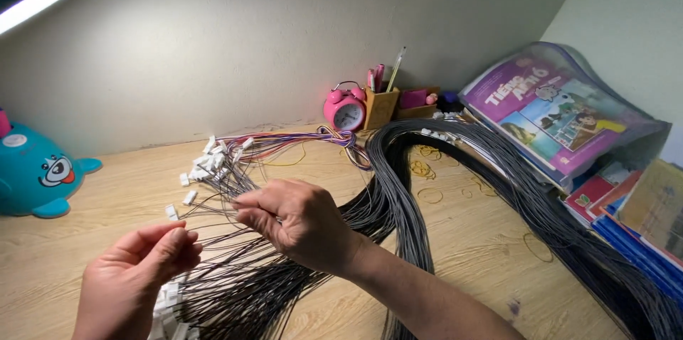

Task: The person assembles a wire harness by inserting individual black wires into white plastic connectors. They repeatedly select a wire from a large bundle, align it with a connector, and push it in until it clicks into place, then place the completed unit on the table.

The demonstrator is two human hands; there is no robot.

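Pale wooden desk [85, 240] under lamp light, against a bare wall. Fanned across it, thin black wires [235, 276] tipped with small white connectors [203, 166], running back into a thick looped bundle [398, 190] toward the far right. Left hand [135, 276] low, fingertips pinched narrow on one connector end, more connectors gathered beneath the palm. Right hand [299, 222] just above the fan, fingers curled and pinching a few strands (which ones, impossible to tell). Behind, a coloured wire bunch [313, 139], scattered rubber bands [427, 194], a pink alarm clock [345, 109], a pen holder [380, 105], a teal toy [32, 173] at left, stacked books [562, 112] at right.

Likely trouble: strands tangling or a connector slipping free, given so many loose ends crossing under both hands. Lower bundle cut off by the frame edge; right fingertips hidden behind the knuckles.
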